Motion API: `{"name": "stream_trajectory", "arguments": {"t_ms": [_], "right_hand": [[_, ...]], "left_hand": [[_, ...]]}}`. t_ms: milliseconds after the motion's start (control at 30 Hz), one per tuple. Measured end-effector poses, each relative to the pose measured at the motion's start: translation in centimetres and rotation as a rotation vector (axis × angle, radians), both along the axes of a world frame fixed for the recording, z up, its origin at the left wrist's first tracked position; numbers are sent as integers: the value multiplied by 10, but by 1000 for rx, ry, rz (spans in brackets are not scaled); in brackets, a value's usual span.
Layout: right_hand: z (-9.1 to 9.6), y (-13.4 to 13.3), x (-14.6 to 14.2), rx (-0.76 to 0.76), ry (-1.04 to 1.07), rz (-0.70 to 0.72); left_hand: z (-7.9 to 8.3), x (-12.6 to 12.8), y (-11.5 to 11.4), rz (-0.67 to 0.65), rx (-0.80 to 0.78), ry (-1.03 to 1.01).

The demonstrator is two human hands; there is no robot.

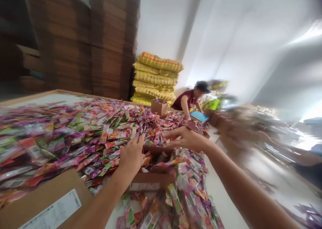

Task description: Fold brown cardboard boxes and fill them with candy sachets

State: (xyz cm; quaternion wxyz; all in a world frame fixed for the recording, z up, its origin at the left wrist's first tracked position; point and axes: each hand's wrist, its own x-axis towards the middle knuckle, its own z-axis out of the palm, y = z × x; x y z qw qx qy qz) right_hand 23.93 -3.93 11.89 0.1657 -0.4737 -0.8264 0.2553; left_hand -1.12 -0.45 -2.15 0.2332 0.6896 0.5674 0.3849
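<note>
My left hand (132,155) is at the left rim of a small cardboard box (151,181), fingers stretched out towards the heap of packets (118,121). Above the far right corner of that box is my right hand (187,138), its fingers apart and pointing left. I see nothing gripped in either hand. Small, colourful, shiny sachets lie partly inside the box, and its label faces me. More sachets surround it in pink, purple, green and orange. Whether my left fingertips touch the sachets or the box is hard to tell.
A large labelled carton (47,205) lies at the near left. Across the table, a person in a dark red shirt (184,100) leans over near a blue-topped item (199,116) and another filled box (159,108). Yellow sacks (156,78) and stacked cardboard (108,44) stand behind. The right side is blurred.
</note>
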Motion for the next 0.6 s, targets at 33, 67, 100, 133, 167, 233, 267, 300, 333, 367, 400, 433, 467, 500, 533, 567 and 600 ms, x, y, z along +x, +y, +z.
{"name": "stream_trajectory", "arguments": {"t_ms": [33,67,100,133,167,233,267,300,333,367,400,433,467,500,533,567,600], "right_hand": [[-3,-5,12,47,19,-104],[-12,-11,22,95,18,-202],[-25,-17,29,124,2,-280],[-41,-23,30,121,-20,-319],[-57,-29,27,93,-37,-308],[-84,-38,10,28,-36,-170],[-93,-40,-1,16,-10,-88],[-98,-41,-10,21,37,-34],[-101,-40,-15,41,99,-51],[-103,-39,-14,67,164,-139],[-107,-39,-8,92,222,-271],[-115,-43,2,120,265,-422],[-128,-51,15,147,268,-567],[-147,-62,28,155,221,-683],[-171,-76,41,142,150,-761],[-198,-92,50,105,19,-821],[-228,-107,56,45,-114,-868]], "left_hand": [[2,-2,2,-18,-6,-25],[2,-5,5,-50,-15,-65],[0,-8,7,-94,-21,-115],[-4,-12,10,-149,-24,-163],[-10,-15,13,-205,-26,-200],[-20,-15,17,-287,-37,-230],[-25,-13,20,-297,-49,-218],[-28,-10,22,-286,-67,-193],[-29,-7,26,-270,-89,-173],[-29,-3,29,-256,-114,-160],[-28,0,33,-250,-140,-151],[-26,3,35,-245,-163,-148],[-24,4,37,-245,-180,-148],[-22,4,37,-248,-186,-149],[-20,4,37,-249,-181,-152],[-19,4,35,-251,-171,-155],[-19,3,33,-251,-158,-160]]}}
